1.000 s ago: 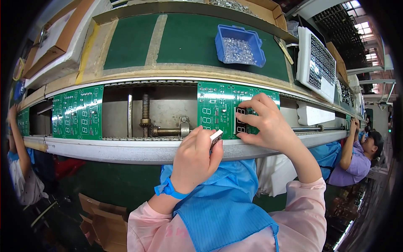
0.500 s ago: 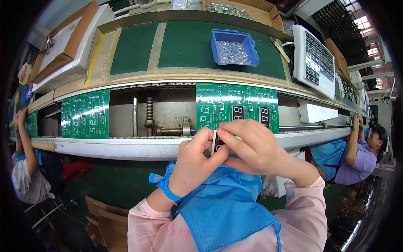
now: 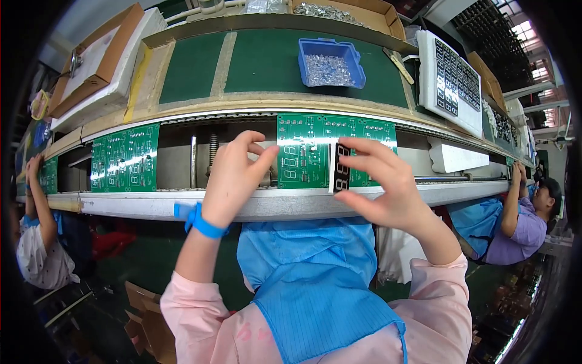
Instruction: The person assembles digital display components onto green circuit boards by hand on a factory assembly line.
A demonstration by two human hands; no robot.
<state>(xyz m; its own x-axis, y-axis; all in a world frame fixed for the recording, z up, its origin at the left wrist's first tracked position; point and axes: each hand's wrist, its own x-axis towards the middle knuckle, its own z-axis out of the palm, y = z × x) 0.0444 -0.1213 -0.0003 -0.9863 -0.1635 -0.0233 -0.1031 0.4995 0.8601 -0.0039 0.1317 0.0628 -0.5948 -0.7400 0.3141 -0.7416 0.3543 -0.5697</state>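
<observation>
Hands (image 3: 232,176) have parted; the right one (image 3: 388,188) partly hides a digit display (image 3: 341,175).

Seven-segment display module (image 3: 342,167): black face, white side, tilted over green printed circuit board (image 3: 314,155); board flat, face up.

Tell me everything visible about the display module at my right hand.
The display module is a narrow block, apparently plastic: a black face with pale segmented digits in a row, a white side showing at its left. It points lengthwise away from you, over the green circuit board, held by the right hand. Whether it touches the board is unclear.
</observation>
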